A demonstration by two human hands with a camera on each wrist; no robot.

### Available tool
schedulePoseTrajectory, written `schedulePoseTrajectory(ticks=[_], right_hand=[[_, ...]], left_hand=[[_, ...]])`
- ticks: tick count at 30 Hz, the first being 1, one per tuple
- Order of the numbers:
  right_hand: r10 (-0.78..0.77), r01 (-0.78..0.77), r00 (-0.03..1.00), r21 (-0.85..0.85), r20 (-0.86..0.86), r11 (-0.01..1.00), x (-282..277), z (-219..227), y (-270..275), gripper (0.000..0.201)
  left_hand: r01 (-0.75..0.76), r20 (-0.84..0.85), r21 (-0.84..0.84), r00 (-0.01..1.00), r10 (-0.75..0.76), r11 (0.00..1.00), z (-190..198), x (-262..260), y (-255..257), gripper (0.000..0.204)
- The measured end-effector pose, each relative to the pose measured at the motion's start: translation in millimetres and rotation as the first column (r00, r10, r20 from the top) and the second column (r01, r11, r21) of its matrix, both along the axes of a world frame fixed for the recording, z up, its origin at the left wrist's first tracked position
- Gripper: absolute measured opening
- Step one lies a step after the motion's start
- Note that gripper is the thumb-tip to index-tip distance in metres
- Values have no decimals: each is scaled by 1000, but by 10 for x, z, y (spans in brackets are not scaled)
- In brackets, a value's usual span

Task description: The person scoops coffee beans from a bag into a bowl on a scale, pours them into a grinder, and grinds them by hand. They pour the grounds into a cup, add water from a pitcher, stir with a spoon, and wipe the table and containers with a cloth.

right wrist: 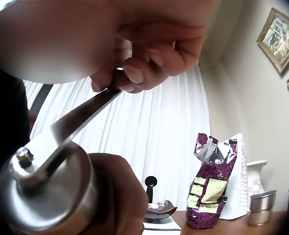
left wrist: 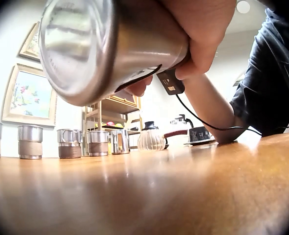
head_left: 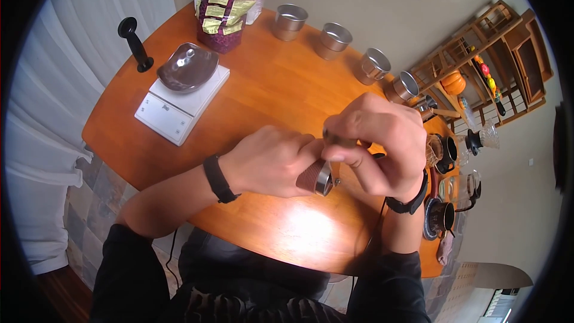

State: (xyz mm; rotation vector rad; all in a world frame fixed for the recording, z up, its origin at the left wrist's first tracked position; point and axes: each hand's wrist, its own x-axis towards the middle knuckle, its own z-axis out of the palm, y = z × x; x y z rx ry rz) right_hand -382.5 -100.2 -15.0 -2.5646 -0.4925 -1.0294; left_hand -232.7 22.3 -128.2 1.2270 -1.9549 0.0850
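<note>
A hand coffee grinder (head_left: 315,178) with a steel body and a brown ribbed band is held tilted above the wooden table (head_left: 263,84). My left hand (head_left: 269,160) wraps round its body. In the left wrist view the steel base of the grinder (left wrist: 78,54) faces the camera, over the tabletop. My right hand (head_left: 385,137) pinches the end of the crank handle (right wrist: 88,115), its fingers curled there. The right wrist view shows the crank running down to the hub on the grinder's round lid (right wrist: 68,188); the knob is mostly hidden by the fingers.
A brown dish (head_left: 189,67) sits on a white scale (head_left: 162,110), with a black upright tool (head_left: 136,45) beside it. Behind stands a purple coffee bag (head_left: 224,15). Several steel cups (head_left: 336,39) line the far edge. Coffee ware, including a black cup (head_left: 441,216), crowds the right side.
</note>
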Motion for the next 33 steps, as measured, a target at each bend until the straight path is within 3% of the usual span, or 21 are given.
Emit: schedulePoseTrajectory(ticks=[5,8,12,15,28,32,33], right_hand=[[-131,131,991,147,-9,980,-50,37,-58,22],[-276,277,961,91,-27,957,-93,28,-231,24],[-291,313,949,274,-120,909,-59,-134,-478,22],[-318,364,927,274,-199,890,-65,-176,-561,25],[-343,383,911,163,-229,909,-149,-40,-494,29],[-338,373,911,124,-234,919,-205,17,-447,28],[-334,367,911,106,-242,924,-216,37,-421,27]], left_hand=[[-12,0,-132,1000,12,991,48,-6,10,44],[13,-69,-127,997,-22,992,125,-13,42,51],[1,-249,-127,968,-33,992,209,70,81,63],[-42,-368,-101,930,2,994,186,153,44,63],[-38,-506,-31,863,17,999,205,130,45,60],[-69,-787,115,602,133,991,240,223,40,49],[-73,-800,135,580,152,988,232,262,20,47]])
